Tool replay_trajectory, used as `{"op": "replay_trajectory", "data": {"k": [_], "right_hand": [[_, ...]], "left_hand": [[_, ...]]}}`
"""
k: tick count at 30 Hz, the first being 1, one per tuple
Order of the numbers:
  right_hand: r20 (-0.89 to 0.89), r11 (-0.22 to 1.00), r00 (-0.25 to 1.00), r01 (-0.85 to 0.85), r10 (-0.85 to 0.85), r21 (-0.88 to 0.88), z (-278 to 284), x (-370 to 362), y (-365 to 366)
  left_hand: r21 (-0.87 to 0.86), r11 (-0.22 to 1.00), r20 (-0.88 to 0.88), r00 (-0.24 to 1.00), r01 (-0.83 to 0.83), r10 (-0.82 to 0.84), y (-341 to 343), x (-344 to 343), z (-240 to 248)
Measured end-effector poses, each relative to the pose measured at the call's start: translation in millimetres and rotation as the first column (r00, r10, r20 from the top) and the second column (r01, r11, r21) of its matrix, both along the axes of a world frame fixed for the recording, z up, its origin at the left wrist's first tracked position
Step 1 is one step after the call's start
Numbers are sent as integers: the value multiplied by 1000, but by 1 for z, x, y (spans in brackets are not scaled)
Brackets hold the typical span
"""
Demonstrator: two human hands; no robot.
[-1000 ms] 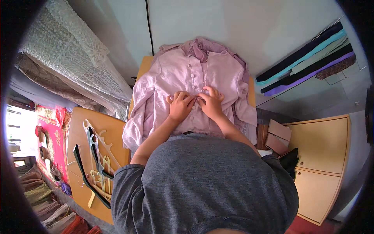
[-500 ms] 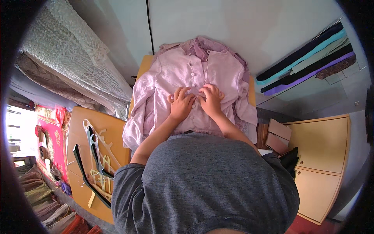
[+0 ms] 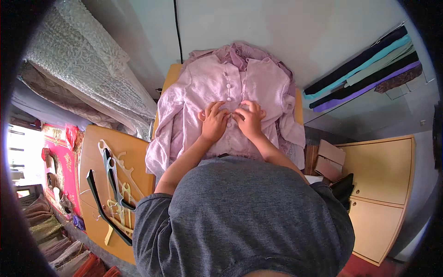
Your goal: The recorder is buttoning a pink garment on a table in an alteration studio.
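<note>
A pale pink long-sleeved blouse (image 3: pixel 203 83) lies spread out with its front facing up and its collar at the far end. Round covered buttons (image 3: pixel 229 86) run down the middle of its front, and the upper part of the placket lies parted. My left hand (image 3: pixel 215 121) pinches the placket edge by a button at mid-chest. Close against it, my right hand (image 3: pixel 249 119) pinches the other edge from the right. The fingertips of both hands nearly meet, and what exactly lies between them is partly hidden. More mauve fabric (image 3: pixel 237 51) shows beneath the blouse's collar.
On a wooden surface (image 3: pixel 92 147) at the left lie several clothes hangers (image 3: pixel 110 171). Pale lace garments (image 3: pixel 87 60) hang at the upper left. Folded cloths (image 3: pixel 364 69) hang along the right wall, above a wooden cabinet (image 3: pixel 378 171) and a cardboard box (image 3: pixel 330 154).
Both hands stay at the same button, with only slight finger movement. The fingertips have drawn a little closer together on the placket.
</note>
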State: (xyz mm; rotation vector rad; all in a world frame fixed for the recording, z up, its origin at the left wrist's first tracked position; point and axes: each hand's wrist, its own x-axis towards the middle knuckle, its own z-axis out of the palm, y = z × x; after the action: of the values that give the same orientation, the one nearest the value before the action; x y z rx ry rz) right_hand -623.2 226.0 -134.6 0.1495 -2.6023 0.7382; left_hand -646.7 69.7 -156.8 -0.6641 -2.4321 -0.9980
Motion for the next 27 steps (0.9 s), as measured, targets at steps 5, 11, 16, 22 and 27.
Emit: {"op": "replay_trajectory", "data": {"k": [5, 11, 16, 22, 27], "right_hand": [[2, 999, 1000, -29, 29, 41, -4, -2, 0], [40, 995, 996, -82, 79, 58, -7, -10, -5], [55, 995, 998, -48, 43, 85, -9, -8, -1], [145, 995, 987, -80, 72, 50, -9, -8, 5], [282, 989, 951, -143, 129, 27, -9, -14, 16]], "left_hand": [[-38, 999, 23, 1000, -3, 4, -1, 1, 5], [16, 1000, 60, 998, -19, 18, -6, -6, -12], [17, 998, 89, 994, 65, -66, -10, -10, 1], [-258, 911, 84, 946, 323, -312, -33, -29, 17], [-376, 837, 61, 912, 397, -406, -29, -37, 19]]}}
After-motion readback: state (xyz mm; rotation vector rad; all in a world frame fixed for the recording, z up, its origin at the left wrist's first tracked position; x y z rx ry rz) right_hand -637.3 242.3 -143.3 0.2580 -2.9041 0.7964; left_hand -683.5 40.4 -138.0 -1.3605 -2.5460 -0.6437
